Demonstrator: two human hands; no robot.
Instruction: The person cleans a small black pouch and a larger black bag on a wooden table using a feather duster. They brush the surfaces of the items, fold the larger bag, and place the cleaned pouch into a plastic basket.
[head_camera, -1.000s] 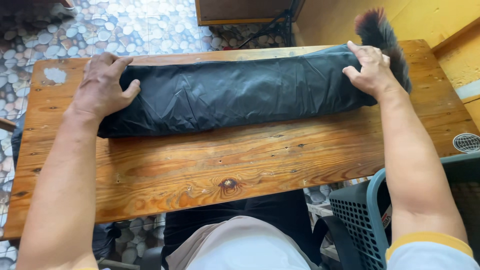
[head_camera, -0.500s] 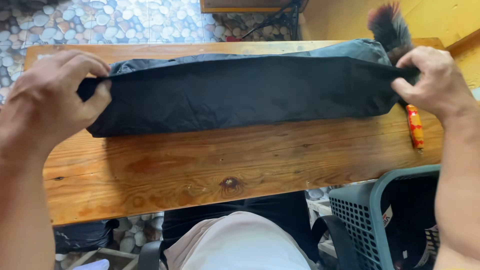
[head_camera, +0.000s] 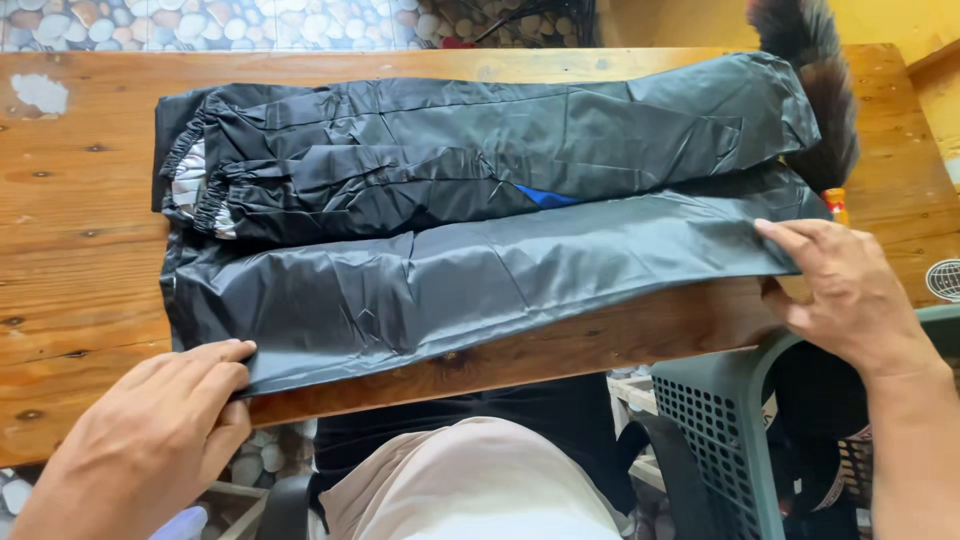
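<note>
- Head view: a black waterproof garment (head_camera: 480, 215) is laid lengthwise across the wooden table (head_camera: 80, 250), its near panel reaching the table's front edge.
- The near panel is pinched at its left corner by the left hand (head_camera: 150, 440), fingers closed flat on the fabric against the table edge.
- The right corner is gripped by the right hand (head_camera: 850, 290), fingers on top and thumb beneath, lightly closed rather than clenched.
- Step judged in hand: the near panel is being spread flat, with elastic cuffs (head_camera: 205, 185) and a blue patch (head_camera: 545, 197) exposed along the upper fold.
- The next move is judged to call for even tension at both corners, so that the slippery fabric is not creased or dragged off the edge.
- Against the earlier frames, the roll held at both ends is now opened out, and both hands are found nearer the front edge.
- A dark feather duster (head_camera: 815, 90) and a green plastic basket (head_camera: 730, 430) are noted at the right.
</note>
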